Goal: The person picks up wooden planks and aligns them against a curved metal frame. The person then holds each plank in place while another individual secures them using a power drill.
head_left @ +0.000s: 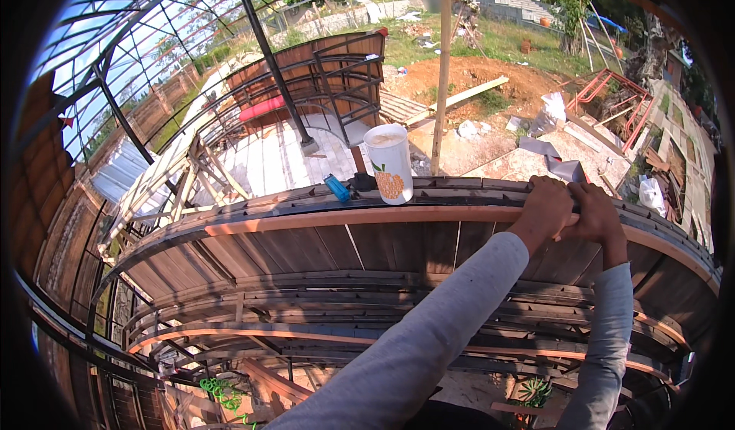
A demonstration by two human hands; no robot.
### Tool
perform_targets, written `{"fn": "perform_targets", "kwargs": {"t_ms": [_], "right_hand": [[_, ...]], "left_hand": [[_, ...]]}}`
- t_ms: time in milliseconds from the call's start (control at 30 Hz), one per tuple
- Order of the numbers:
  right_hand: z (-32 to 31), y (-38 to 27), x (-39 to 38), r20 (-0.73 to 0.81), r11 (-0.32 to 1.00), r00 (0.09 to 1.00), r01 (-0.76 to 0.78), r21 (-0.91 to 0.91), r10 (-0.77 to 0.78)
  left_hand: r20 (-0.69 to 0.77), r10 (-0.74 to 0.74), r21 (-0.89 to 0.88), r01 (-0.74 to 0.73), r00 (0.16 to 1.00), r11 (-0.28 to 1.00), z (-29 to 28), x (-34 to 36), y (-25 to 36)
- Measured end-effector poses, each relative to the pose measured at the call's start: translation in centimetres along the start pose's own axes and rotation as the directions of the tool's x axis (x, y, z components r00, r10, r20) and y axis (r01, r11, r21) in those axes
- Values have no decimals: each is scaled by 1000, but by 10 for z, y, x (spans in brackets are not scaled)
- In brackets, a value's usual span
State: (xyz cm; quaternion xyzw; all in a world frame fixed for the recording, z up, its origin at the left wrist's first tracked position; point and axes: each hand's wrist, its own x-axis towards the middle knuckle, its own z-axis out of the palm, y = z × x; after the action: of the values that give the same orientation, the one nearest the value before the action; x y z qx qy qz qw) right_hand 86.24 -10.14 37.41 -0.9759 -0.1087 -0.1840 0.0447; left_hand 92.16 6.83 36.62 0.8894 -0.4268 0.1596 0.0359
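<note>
A reddish-brown wooden strip (367, 215) runs along the near side of a curved black metal top rail (291, 203). At the right part of the curve, my left hand (542, 206) and my right hand (596, 217) are close together, both closed over the strip at the rail's edge. Their fingers hide that part of the wood, so I cannot tell whether a small piece is also held there. On the rail to the left stands a white cup (392, 168) with an orange fruit print. Beside it lie a small blue object (337, 188) and a small black one (363, 182).
Below the rail, dark wooden slats (383, 246) form a curved backrest above several curved metal bars (306, 330). A similar curved bench (344, 70) with a red roll (262, 108) stands beyond. A thin upright pole (442, 85) rises behind the cup. Lumber and rubble cover the ground at right.
</note>
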Motion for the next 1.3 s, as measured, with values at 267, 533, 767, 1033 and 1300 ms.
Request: {"fn": "perform_targets", "kwargs": {"t_ms": [267,533,767,1033,1300], "right_hand": [[1,-2,0,-4,1000,1000,0,-12,0],[3,0,-2,-15,1000,1000,6,19,-6],[-1,-5,0,-12,1000,1000,15,18,-15],[-17,-16,0,72,997,995,-75,-11,75],[14,-12,22,145,998,989,-20,-66,29]], "left_hand": [[38,51,109,-55,998,993,-8,-7,-1],[64,12,85,-18,998,996,-9,-5,2],[61,30,78,-35,998,996,-10,-6,0],[88,54,75,-60,995,995,-18,-6,-3],[119,3,157,-21,993,987,4,-4,-28]]}}
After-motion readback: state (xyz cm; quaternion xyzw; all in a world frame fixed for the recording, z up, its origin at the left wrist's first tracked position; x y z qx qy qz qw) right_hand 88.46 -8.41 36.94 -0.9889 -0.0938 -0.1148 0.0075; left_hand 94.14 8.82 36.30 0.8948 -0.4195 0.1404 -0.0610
